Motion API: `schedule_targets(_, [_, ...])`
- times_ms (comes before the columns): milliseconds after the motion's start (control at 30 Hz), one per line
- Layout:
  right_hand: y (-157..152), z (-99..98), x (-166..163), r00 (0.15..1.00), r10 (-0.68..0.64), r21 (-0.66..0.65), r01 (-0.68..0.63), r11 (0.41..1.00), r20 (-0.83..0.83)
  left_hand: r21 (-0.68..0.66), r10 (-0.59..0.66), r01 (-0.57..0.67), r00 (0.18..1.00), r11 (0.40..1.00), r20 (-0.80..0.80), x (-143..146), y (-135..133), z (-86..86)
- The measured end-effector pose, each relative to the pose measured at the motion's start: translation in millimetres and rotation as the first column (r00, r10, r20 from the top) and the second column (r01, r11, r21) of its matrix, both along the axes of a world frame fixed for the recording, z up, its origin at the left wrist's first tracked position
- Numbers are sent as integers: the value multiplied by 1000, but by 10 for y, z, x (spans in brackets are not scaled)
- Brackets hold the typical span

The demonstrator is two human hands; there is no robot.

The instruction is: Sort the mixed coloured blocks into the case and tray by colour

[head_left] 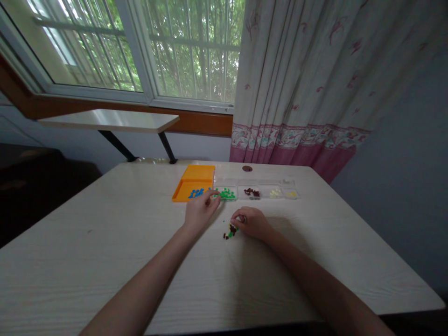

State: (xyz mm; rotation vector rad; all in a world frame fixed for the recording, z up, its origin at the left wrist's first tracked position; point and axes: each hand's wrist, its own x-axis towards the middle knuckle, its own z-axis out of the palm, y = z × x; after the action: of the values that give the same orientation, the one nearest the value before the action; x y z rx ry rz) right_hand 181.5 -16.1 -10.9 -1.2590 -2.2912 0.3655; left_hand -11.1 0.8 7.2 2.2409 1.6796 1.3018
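Note:
My left hand [200,210] reaches to the near edge of a clear compartment of small green pieces [228,194]. Its thumb and index finger curl together there; whatever is between them is too small to make out. My right hand [252,222] is closed in a pinch at the upper end of a small cluster of brown, green and yellow pieces [231,230] low over the tabletop. The fingers hide part of that cluster. Small blue pieces [196,193] lie in an open orange case [198,172] beside my left hand.
Right of the green pieces, clear compartments hold brown pieces [252,192], pale yellow pieces [275,192] and yellow pieces [290,194]. The pale wooden table [105,252] has a round cable hole [247,168] at the back. A raised shelf [115,119] stands at the back left, below the window.

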Motion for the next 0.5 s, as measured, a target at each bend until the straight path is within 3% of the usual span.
schedule_targets(100, [6, -2, -3, 1000, -7, -8, 7, 1000, -3, -90, 114, -123, 989, 988, -98, -15, 72, -38])
schedule_targets(267, [20, -18, -7, 1000, -18, -5, 18, 1000, -13, -122, 212, -236, 960, 964, -184, 7, 178, -65])
schedule_targets(400, [10, -2, -12, 999, -16, -4, 16, 1000, -28, -143, 193, -221, 964, 965, -184, 11, 201, -80])
schedule_targets(500, [2, 6, -17, 999, -23, -9, 23, 1000, -42, -153, 118, -141, 981, 978, -153, 9, 160, -93])
